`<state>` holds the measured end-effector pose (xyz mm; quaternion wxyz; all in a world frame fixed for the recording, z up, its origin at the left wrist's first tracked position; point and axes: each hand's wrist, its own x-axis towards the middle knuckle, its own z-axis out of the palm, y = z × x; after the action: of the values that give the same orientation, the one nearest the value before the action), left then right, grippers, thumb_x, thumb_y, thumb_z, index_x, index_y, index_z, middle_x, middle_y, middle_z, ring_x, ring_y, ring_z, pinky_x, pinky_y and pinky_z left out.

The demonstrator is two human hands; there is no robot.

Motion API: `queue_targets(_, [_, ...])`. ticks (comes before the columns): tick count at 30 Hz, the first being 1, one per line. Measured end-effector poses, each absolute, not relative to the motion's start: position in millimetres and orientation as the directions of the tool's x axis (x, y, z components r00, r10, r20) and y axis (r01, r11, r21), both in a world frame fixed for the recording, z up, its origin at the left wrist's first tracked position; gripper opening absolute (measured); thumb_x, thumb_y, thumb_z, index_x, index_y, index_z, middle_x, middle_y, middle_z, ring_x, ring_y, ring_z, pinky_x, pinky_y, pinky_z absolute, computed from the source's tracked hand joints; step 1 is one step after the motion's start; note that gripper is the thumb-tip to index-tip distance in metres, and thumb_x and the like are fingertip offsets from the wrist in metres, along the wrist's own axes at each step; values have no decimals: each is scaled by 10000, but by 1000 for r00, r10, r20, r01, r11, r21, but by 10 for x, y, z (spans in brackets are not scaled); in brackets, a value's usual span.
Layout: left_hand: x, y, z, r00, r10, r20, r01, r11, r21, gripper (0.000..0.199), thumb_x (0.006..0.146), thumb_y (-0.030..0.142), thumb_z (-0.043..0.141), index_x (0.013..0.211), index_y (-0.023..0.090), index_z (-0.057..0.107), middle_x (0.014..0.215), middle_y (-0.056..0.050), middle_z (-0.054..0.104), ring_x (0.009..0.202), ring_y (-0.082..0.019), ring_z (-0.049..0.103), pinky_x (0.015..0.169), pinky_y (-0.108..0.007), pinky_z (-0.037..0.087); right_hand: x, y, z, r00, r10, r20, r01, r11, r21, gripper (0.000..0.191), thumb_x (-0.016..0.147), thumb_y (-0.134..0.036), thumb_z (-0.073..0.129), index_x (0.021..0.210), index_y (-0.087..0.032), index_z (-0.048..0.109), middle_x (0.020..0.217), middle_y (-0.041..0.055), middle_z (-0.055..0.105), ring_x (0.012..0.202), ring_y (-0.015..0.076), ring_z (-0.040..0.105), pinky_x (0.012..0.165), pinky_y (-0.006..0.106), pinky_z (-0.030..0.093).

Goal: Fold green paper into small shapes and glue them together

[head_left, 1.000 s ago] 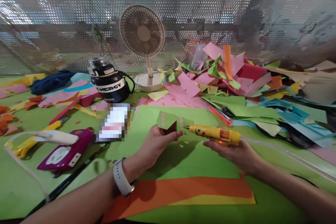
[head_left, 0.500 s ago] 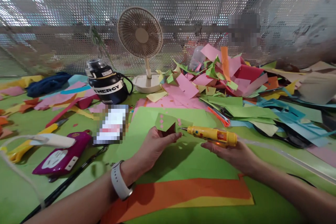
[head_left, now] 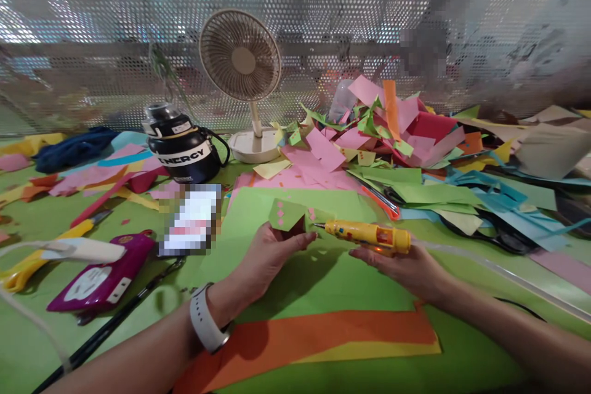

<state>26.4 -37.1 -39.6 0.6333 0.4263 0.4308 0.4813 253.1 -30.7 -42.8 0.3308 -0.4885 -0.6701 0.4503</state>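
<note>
My left hand [head_left: 272, 252], with a white watch on its wrist, is closed on a folded green paper piece [head_left: 287, 214] bearing small pink diamonds. The piece is held above a large green sheet [head_left: 337, 277], thumb along its near edge. In my right hand [head_left: 397, 271] is a yellow pen-shaped hot glue gun [head_left: 367, 235] with an orange light glowing on it. Its metal tip points left, close to the pink marks on the paper's right side; I cannot tell whether it touches. The fingers behind the tool are partly hidden.
Orange paper strips [head_left: 323, 335] lie in front. To the left are a blurred-out phone [head_left: 191, 221], purple packet [head_left: 104, 277], yellow cutter [head_left: 60, 246] and black bottle [head_left: 184, 151]. Behind stand a fan [head_left: 253, 148] and heaped paper scraps [head_left: 388, 123]. Black scissors [head_left: 508, 240] lie right.
The whole view has shifted slightly, so things sit a little further left. Both hands keep their hold on the paper piece and the glue gun, in nearly the same pose.
</note>
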Motion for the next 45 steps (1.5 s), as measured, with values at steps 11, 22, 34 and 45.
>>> queue_targets(11, [279,-389,-330,143,983,-118,-202,146,969,166,664,256,797,779,175,710,642,10,661,610,-128,557,610,-247,421,2517,-321,-381,-320,947,6,319,114,-941,414,688,-592,682,846,-210,705,698,14,702,589,155,625,559,278,581])
queue_targets(22, [276,-392,-360,139,981,-138,-208,166,964,181,665,261,797,782,169,694,654,14,658,582,-111,546,575,-231,408,2526,-318,-428,-322,946,28,309,133,-942,367,701,-555,690,838,-217,727,756,22,721,643,166,650,616,286,595])
queue_targets(34, [274,-390,-385,137,984,-115,-183,139,973,204,660,296,799,767,171,678,663,-3,655,605,-132,549,580,-242,412,2529,-322,-465,-321,946,35,310,140,-940,355,711,-563,687,832,-231,710,724,3,708,612,152,639,577,270,592])
queue_targets(45, [271,-388,-369,106,992,-69,-134,83,987,212,657,290,797,798,168,695,676,0,668,627,-137,567,621,-245,444,2515,-353,-417,-304,950,72,382,191,-904,366,739,-573,651,879,-239,702,719,21,715,650,204,667,546,297,596])
